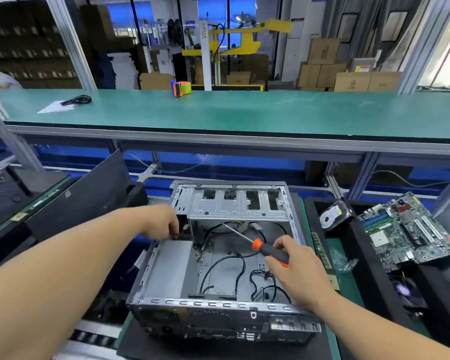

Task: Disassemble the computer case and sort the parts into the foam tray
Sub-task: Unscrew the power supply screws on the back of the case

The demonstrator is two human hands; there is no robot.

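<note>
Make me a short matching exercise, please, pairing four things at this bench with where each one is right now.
Things:
1. screwdriver
2. motherboard
3. tape dispenser
4. hard drive

Places:
A. on the green upper shelf
B. leaning in the foam tray, far right
C. in the right hand, over the open computer case
D. in the foam tray, nearer the case

Pairs: 1-C, 2-B, 3-A, 4-D
</note>
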